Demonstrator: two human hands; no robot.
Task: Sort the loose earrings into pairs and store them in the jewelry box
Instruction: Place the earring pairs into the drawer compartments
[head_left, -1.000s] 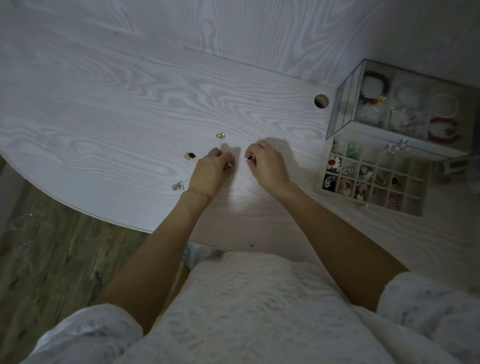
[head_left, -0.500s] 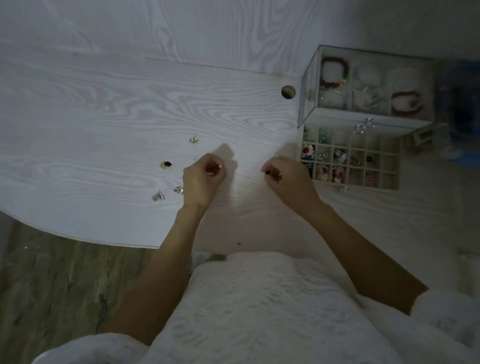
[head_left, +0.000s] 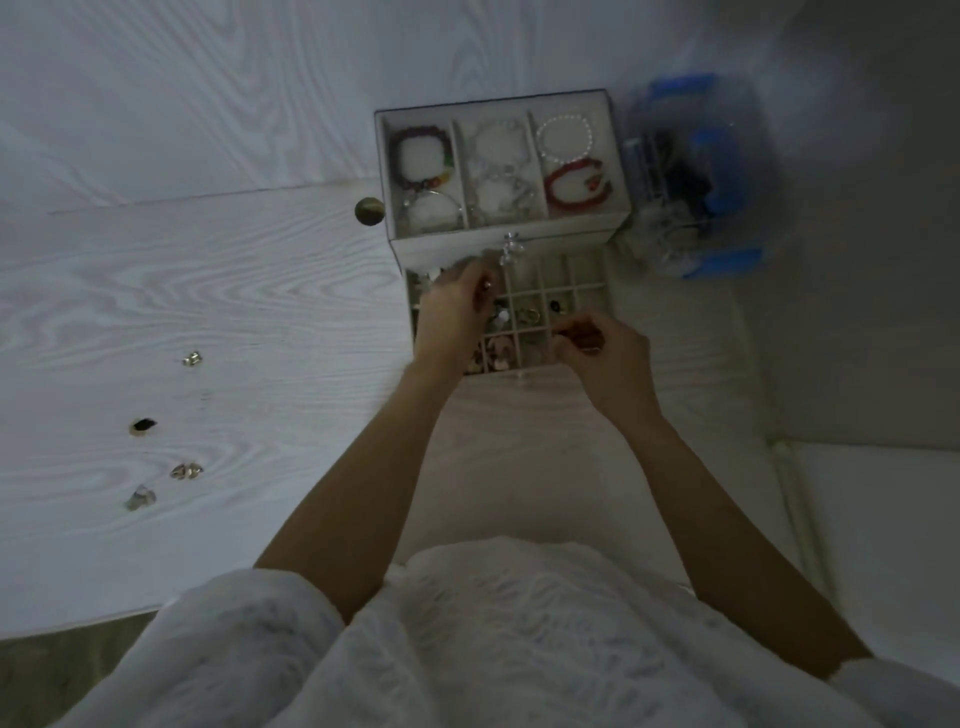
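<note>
Both hands (head_left: 452, 317) over jewelry box (head_left: 615, 223); 4 earrings (head_left: 184, 470) lie far left.

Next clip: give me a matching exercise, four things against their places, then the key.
Things:
1. left hand
2. red bracelet
3. dark bracelet
4. loose earrings

Places:
A. top tray, right compartment
B. on the table, far left
C. over the drawer's left cells
D. top tray, left compartment

Pairs: 1-C, 2-A, 3-D, 4-B

Head-worn view, steeply downward, close.
</note>
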